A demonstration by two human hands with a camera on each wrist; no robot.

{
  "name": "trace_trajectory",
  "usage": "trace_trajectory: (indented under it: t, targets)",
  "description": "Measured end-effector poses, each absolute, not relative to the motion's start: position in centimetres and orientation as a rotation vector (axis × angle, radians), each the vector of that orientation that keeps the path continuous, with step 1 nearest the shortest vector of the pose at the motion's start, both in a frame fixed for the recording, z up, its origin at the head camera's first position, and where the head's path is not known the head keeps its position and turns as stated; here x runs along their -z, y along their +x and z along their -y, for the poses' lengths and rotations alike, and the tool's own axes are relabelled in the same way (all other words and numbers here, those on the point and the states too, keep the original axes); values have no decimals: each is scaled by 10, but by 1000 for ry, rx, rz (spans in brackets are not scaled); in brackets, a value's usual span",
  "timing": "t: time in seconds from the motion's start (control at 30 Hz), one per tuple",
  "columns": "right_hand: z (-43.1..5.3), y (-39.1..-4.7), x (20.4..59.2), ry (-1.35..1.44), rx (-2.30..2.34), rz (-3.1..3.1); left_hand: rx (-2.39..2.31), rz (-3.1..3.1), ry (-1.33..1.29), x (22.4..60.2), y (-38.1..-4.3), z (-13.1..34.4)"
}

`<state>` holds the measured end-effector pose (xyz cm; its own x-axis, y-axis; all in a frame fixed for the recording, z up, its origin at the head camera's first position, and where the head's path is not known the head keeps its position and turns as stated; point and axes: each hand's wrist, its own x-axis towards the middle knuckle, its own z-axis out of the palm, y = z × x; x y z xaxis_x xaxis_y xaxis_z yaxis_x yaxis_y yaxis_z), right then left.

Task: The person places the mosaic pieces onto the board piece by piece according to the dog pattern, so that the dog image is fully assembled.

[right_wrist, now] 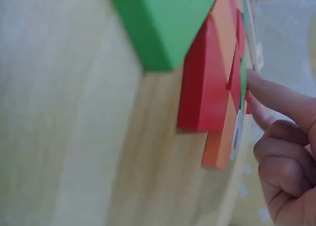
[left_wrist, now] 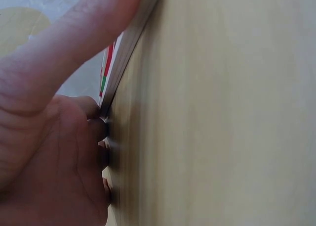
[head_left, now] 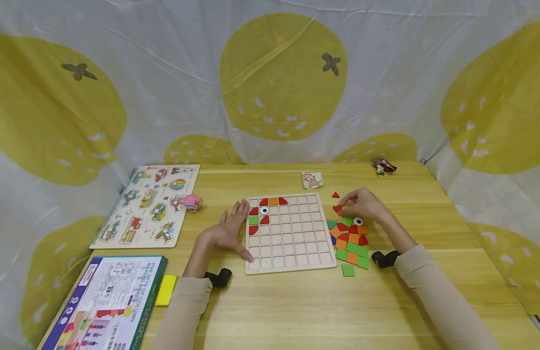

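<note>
A wooden grid board point(head_left: 291, 238) lies in front of me, with red, orange and green tiles and an eye tile point(head_left: 264, 210) in its upper left cells. My left hand point(head_left: 227, 233) spreads along the board's left edge, its thumb on the lower left corner. To the right of the board, my right hand point(head_left: 363, 204) pinches a small red tile point(head_left: 337, 209) between thumb and finger. Another red triangle tile point(head_left: 336, 195) lies just beyond it. Below this hand sits a cluster of coloured tiles point(head_left: 352, 247); in the right wrist view the green tile point(right_wrist: 163, 23) is closest.
A small pattern card point(head_left: 312, 180) lies behind the board. At left are a picture puzzle board point(head_left: 149, 206), a pink toy point(head_left: 192, 202), a boxed set point(head_left: 112, 296) and a yellow block point(head_left: 166, 290). Small figures point(head_left: 384, 166) stand at the back right, before a hanging cloth.
</note>
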<state>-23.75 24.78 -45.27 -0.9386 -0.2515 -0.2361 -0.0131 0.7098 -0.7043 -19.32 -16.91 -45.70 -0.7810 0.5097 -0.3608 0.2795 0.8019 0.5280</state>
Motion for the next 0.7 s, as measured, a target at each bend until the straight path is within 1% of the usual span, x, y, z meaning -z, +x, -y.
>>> trace_trajectory:
  t: [0.1, 0.2, 0.37, 0.5, 0.6, 0.7]
  targets:
    - [-241, -236, 448, -238, 1041, -2641, -625, -2498, 594, 457, -193, 169]
    - [-219, -228, 443, -259, 1107, -2626, -621, -2505, 593, 456, -192, 169]
    - [-144, -205, 440, -329, 1232, -2537, -626, -2506, 594, 456, -190, 169]
    - [-87, -192, 447, -340, 1236, -2525, -638, -2499, 601, 456, -189, 168]
    - [-60, -189, 451, -300, 1217, -2577, -638, -2496, 594, 455, -189, 169]
    - [-47, -189, 452, -258, 1181, -2645, -636, -2502, 588, 455, -190, 169]
